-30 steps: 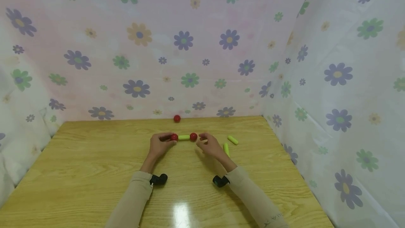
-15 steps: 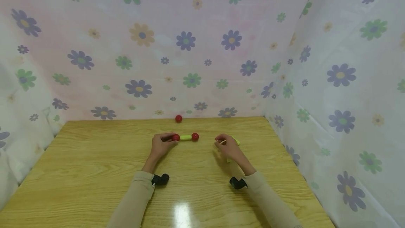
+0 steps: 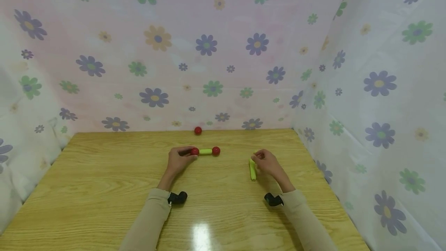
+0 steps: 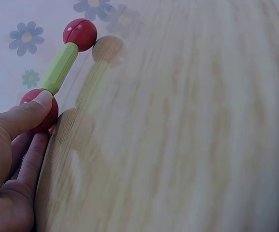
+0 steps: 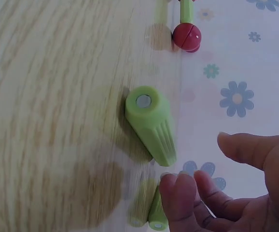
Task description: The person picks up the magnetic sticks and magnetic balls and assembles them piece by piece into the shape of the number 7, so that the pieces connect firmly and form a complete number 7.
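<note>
In the head view my left hand [image 3: 178, 162] pinches a red ball [image 3: 194, 151] at the left end of a joined piece. A light green rod [image 3: 205, 152] links that ball to a second red ball [image 3: 216, 151]. The left wrist view shows my thumb on the near ball [image 4: 52, 113]. My right hand [image 3: 269, 162] hovers over two loose green rods, thumb and fingers apart. The nearer rod [image 5: 151, 125] has a silvery round disc in its end. Behind my fingertips, the other rod [image 5: 158, 212] is partly hidden.
A single red ball [image 3: 198, 130] rests at the table's back edge by the flowered cloth [image 3: 209, 69]. The wood-grain table [image 3: 216, 212] spreads toward me. More flowered cloth [image 3: 348, 134] hangs along the right side.
My right hand has moved right, away from the joined piece's right-hand ball, to the loose green rods. My left hand keeps its grip on the left ball.
</note>
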`<action>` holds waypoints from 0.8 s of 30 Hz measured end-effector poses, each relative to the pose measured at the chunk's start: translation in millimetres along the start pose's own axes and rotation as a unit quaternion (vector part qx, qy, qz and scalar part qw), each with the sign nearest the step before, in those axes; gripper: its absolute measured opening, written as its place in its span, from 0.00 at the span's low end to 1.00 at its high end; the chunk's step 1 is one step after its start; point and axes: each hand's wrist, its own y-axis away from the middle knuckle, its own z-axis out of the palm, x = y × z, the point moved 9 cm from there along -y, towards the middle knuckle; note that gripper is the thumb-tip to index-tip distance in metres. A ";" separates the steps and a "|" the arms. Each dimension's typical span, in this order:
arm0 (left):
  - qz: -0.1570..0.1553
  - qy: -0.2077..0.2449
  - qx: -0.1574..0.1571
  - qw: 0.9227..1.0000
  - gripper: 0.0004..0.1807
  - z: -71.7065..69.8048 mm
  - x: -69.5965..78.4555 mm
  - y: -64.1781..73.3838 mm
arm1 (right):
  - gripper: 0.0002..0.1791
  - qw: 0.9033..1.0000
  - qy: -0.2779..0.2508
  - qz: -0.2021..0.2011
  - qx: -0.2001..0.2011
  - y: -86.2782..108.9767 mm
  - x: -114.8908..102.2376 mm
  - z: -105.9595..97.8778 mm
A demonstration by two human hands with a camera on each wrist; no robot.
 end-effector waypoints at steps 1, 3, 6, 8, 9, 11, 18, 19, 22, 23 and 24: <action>0.003 0.002 -0.001 1.000 0.22 0.4 0.5 0.2 | 0.22 1.000 0.000 0.002 -0.006 0.9 0.8 0.5; 0.003 0.004 -0.002 1.000 0.22 0.9 0.9 0.5 | 0.23 1.000 -0.014 0.008 -0.017 2.8 1.6 2.2; -0.001 -0.001 0.000 1.000 0.22 1.2 0.5 0.5 | 0.23 0.999 -0.034 0.016 -0.029 5.3 2.2 4.8; -0.004 -0.004 0.004 1.000 0.22 1.1 -3.8 -0.7 | 0.24 0.998 -0.045 0.022 -0.033 6.0 3.8 6.9; -0.006 -0.004 0.006 1.000 0.22 0.8 -4.2 -0.7 | 0.24 0.998 -0.045 0.022 -0.035 6.3 4.1 7.9; -0.007 -0.006 0.008 1.000 0.22 0.3 -5.1 -0.9 | 0.24 0.998 -0.045 0.024 -0.038 6.7 6.2 9.7; -0.006 -0.012 0.010 1.000 0.21 -0.9 -7.0 -1.0 | 0.23 0.997 -0.046 0.030 -0.049 8.9 10.6 12.6; -0.005 -0.012 0.010 1.000 0.21 -0.8 -6.3 -0.9 | 0.24 0.997 -0.048 0.028 -0.052 9.1 10.6 13.3; -0.002 -0.009 0.009 1.000 0.21 -0.2 -4.9 -0.6 | 0.24 0.997 -0.055 0.027 -0.056 9.0 12.4 15.4; -0.002 -0.009 0.009 1.000 0.21 -0.1 -4.6 -0.5 | 0.25 0.996 -0.057 0.024 -0.057 8.8 12.8 15.9; -0.001 -0.008 0.008 1.000 0.21 0.0 -4.6 -0.5 | 0.25 0.996 -0.059 0.023 -0.057 8.3 13.8 16.4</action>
